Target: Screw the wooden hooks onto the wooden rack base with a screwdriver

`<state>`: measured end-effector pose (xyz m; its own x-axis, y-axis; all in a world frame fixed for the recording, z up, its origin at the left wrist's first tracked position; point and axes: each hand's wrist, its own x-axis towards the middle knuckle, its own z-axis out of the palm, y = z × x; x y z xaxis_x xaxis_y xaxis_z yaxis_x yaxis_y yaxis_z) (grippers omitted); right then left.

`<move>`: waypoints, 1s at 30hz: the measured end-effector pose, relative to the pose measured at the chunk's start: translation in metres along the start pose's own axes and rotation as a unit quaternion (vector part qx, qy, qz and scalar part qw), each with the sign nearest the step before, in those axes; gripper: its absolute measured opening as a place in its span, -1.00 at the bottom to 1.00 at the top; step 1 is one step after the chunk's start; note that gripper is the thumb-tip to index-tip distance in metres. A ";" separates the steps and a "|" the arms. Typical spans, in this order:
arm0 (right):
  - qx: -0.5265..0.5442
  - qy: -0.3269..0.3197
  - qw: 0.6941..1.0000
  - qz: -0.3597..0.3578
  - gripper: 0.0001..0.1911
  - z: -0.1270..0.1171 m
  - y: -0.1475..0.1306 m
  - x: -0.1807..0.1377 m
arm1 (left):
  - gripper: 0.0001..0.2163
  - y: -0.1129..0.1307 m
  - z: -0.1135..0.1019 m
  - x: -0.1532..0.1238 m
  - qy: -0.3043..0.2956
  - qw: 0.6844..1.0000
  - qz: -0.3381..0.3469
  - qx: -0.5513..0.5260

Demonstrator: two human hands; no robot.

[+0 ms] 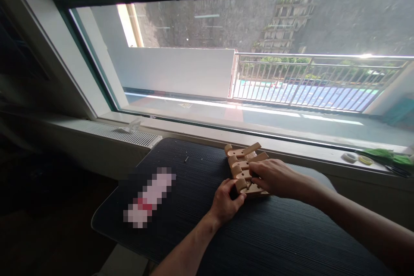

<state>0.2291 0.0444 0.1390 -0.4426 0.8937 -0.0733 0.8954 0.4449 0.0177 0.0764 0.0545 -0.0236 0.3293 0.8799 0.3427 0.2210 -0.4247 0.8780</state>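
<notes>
A pale wooden assembly [237,173] of several rounded blocks, some with dark holes, lies on the dark table [194,233]. Two flat slats tilt up from its far right side. My left hand [226,202] grips its near left corner, the thumb along the front edge and the fingers against the end block. Over the right side of the assembly, my right hand [274,177] is closed, with fingertips pinched down at one block. Whatever those fingertips hold is hidden by the hand.
A small screw-like piece [186,159] lies on the table's far part. A blurred pink and red item [150,198] lies to the left. Tape rolls [349,158] and a green bundle [388,156] sit on the sill at right. A radiator [119,133] and clear plastic [132,126] stand beyond the table's left.
</notes>
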 end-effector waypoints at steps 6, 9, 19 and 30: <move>-0.013 0.025 0.997 0.071 -0.80 0.009 -0.003 0.007 | -0.71 0.008 -0.008 -0.001 -0.033 0.999 -0.016 -0.006; -0.009 0.035 0.995 0.090 -0.77 0.010 -0.009 0.006 | -0.57 0.023 -0.034 -0.013 -0.045 0.998 -0.033 0.014; 0.088 0.024 0.989 0.117 -0.73 0.019 0.001 -0.006 | -0.70 0.003 -0.172 -0.073 0.184 0.936 -0.095 0.284; 0.119 0.031 0.985 0.121 -0.69 0.038 0.015 -0.012 | -0.29 -0.013 -0.200 -0.076 0.099 0.800 -0.288 0.517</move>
<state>0.2493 0.0382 0.1021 -0.2113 0.9768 -0.0354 0.9575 0.1996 -0.2081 -0.1349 0.0357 0.0055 -0.2289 0.9664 0.1171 0.9587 0.2029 0.1994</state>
